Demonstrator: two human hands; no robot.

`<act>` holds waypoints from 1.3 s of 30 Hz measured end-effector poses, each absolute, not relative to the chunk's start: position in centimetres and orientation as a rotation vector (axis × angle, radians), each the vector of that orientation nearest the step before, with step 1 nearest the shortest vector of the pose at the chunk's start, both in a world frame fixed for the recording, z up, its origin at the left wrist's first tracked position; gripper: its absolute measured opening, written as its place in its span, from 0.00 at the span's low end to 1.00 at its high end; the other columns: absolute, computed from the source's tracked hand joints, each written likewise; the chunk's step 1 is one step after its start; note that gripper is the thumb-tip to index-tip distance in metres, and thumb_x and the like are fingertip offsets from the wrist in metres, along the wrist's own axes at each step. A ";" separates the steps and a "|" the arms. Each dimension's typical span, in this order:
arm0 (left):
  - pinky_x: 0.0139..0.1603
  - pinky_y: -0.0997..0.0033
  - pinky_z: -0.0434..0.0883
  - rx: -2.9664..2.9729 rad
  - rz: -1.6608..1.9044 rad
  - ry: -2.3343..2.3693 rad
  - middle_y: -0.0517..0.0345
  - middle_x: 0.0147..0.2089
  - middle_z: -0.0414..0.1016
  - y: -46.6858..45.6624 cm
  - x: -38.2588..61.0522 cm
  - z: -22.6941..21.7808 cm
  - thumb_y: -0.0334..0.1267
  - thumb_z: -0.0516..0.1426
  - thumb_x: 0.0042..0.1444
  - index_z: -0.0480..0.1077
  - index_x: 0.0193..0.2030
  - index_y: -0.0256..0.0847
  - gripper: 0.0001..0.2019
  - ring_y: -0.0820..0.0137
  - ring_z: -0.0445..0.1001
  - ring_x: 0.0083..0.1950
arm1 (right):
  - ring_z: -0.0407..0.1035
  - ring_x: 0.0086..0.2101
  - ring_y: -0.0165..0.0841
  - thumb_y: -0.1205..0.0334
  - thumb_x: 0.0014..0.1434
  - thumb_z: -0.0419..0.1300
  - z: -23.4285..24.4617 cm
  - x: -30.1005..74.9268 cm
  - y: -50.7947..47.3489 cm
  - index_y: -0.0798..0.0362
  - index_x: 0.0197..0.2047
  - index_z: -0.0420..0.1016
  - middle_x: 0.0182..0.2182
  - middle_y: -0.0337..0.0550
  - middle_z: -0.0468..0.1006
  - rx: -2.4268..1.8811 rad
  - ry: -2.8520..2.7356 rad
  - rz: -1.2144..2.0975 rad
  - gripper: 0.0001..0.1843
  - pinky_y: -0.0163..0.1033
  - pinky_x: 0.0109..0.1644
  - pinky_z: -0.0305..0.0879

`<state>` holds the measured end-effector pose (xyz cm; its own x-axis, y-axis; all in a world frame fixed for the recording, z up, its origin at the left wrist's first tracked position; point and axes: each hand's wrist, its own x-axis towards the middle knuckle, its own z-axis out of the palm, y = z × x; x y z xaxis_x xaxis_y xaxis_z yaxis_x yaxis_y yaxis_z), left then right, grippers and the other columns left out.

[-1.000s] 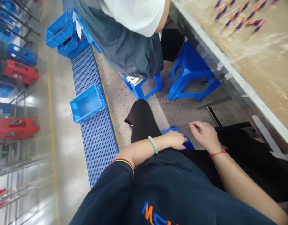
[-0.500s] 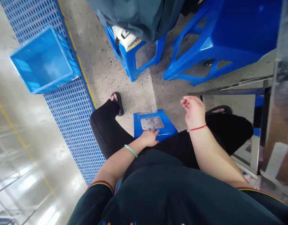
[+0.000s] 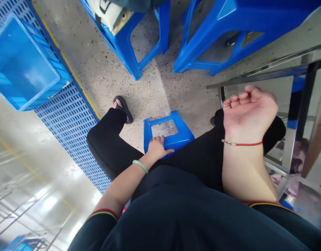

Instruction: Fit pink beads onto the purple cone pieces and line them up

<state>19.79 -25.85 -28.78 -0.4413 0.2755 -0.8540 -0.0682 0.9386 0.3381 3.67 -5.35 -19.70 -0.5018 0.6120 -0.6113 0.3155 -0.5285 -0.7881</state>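
Note:
Between my legs is a blue plastic stool (image 3: 185, 134). My left hand (image 3: 157, 148), with a pale green bangle at the wrist, holds the stool's near edge; its fingers hook over the edge and its thumb is out to the side. Raised in the air above my thigh is my right hand (image 3: 250, 113), palm turned up and fingers loosely bent, with nothing in it. A red cord circles that wrist. The nearest thing to this hand is the metal table frame (image 3: 270, 75) behind it.
Two larger blue stools (image 3: 150, 62) (image 3: 202, 52) stand ahead, one bearing a whitish printed bag (image 3: 110, 15). To the left, a blue crate (image 3: 24, 66) sits on blue slatted matting (image 3: 68, 122). Pinkish material (image 3: 298, 157) lies under the table at right.
My right hand has risen closer to the camera and moved right, turning palm up. My left hand stays at the small stool, its thumb now stretched further out. The view has shifted forward and down.

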 end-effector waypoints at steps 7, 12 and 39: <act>0.59 0.53 0.69 0.158 0.306 1.988 0.35 0.62 0.71 -25.3 19.3 -28.6 0.65 0.59 0.57 0.59 0.68 0.33 0.43 0.44 0.70 0.62 | 0.56 0.23 0.24 0.69 0.61 0.42 -17.7 4.1 -3.4 0.55 0.24 0.65 0.23 0.34 0.54 -1.589 -1.292 2.067 0.17 0.31 0.29 0.58; 0.60 0.55 0.69 0.205 0.308 1.978 0.37 0.62 0.71 -25.4 18.9 -29.0 0.64 0.59 0.56 0.60 0.68 0.35 0.42 0.46 0.71 0.61 | 0.56 0.23 0.25 0.68 0.62 0.42 -17.4 4.5 -2.9 0.55 0.24 0.65 0.23 0.34 0.53 -1.573 -1.293 2.110 0.17 0.31 0.29 0.59; 0.58 0.59 0.71 0.252 0.357 2.118 0.45 0.54 0.77 -24.1 18.3 -30.2 0.68 0.57 0.56 0.68 0.60 0.40 0.37 0.52 0.75 0.57 | 0.56 0.22 0.24 0.63 0.72 0.40 -17.7 7.0 0.2 0.56 0.25 0.65 0.21 0.32 0.56 -1.565 -0.947 2.041 0.25 0.30 0.28 0.59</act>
<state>18.32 -24.07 -30.19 -0.5367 0.3150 -0.7828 0.0409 0.9363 0.3488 7.02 0.16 -17.69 -0.2946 0.6692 -0.6821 0.0883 -0.6917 -0.7168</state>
